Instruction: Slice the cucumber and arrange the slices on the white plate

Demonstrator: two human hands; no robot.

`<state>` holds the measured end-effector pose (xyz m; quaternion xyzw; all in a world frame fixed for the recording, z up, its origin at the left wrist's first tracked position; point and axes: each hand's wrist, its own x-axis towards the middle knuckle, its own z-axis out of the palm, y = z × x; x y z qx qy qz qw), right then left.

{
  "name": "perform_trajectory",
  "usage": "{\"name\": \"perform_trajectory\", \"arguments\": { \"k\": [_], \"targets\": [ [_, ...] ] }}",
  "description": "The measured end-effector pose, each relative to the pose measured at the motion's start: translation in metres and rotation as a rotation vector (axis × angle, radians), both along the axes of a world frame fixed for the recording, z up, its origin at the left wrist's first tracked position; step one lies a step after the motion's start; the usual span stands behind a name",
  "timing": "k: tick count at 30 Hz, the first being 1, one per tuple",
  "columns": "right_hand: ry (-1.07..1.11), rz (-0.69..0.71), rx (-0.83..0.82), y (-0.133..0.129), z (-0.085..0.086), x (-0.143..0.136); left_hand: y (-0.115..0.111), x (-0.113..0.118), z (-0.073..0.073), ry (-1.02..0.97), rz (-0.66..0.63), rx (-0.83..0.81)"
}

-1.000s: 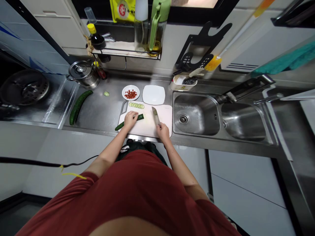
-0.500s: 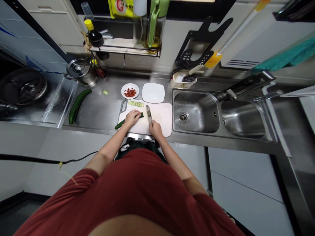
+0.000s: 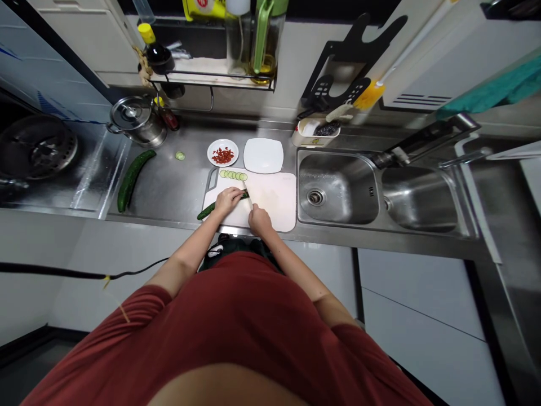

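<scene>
My left hand (image 3: 229, 201) is closed over a dark green cucumber (image 3: 206, 211) that lies slantwise on the white cutting board (image 3: 276, 197); the hand hides its middle. In my right hand (image 3: 259, 220) is the handle of a kitchen knife (image 3: 247, 194), its blade upright at the cucumber's cut end, close to the left fingertips. Whether the edge touches the cucumber I cannot tell. A row of overlapping cucumber slices (image 3: 233, 175) lies along the board's far left part. Behind the board stand a white plate with chopped red pieces (image 3: 222, 153) and a white squarish plate (image 3: 263, 155).
A whole cucumber (image 3: 134, 179) and a cucumber end piece (image 3: 180, 155) lie on the steel counter to the left. Farther back is a lidded pot (image 3: 137, 121). The double sink (image 3: 338, 189) adjoins the board's right side. A shelf with bottles (image 3: 211, 79) overhangs the back.
My right hand has moved left with the knife, whose blade has turned from slanted to upright against the cucumber's cut end. The left hand stays on the cucumber.
</scene>
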<state>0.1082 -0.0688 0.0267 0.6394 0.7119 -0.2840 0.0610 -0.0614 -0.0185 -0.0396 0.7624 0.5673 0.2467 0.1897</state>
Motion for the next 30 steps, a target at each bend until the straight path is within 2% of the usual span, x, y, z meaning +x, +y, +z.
{"name": "perform_trajectory", "arguments": {
  "k": [18, 30],
  "targets": [
    [-0.059, 0.005, -0.023, -0.008, -0.006, -0.018, 0.0, 0.003, 0.009, 0.062, 0.014, -0.044],
    [-0.02, 0.0, -0.034, -0.004, -0.005, -0.014, 0.001, 0.004, 0.013, 0.043, -0.006, -0.056]
  ]
}}
